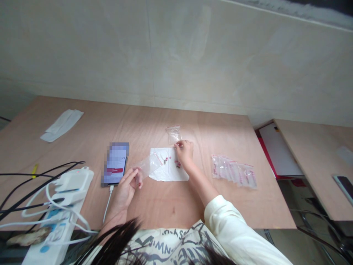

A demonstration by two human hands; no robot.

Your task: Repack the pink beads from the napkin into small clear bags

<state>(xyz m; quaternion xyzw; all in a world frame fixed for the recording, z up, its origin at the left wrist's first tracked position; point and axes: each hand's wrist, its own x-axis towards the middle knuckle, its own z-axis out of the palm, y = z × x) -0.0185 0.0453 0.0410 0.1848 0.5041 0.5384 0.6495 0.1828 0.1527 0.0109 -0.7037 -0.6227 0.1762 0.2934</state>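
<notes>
My left hand [129,182] pinches a clear plastic zip bag [151,165] by its near end; the bag stretches over the left side of a white sheet [157,176]. Beyond the sheet's far edge, the fingers of my right hand [185,150] are closed together at the lower edge of a small clear zip bag [173,133]. What is between those fingertips is too small to make out. Several small red beads [178,164] lie on the sheet, partly beside my right wrist. A tiny dark piece [165,161] sits near them.
Overlapping zip bags with pinkish contents [234,172] lie on the right. At left are a phone [116,163] on a white cable [108,204], a power strip [62,209] with tangled cords, and folded white paper [62,125]. A wall stands behind the table [220,129].
</notes>
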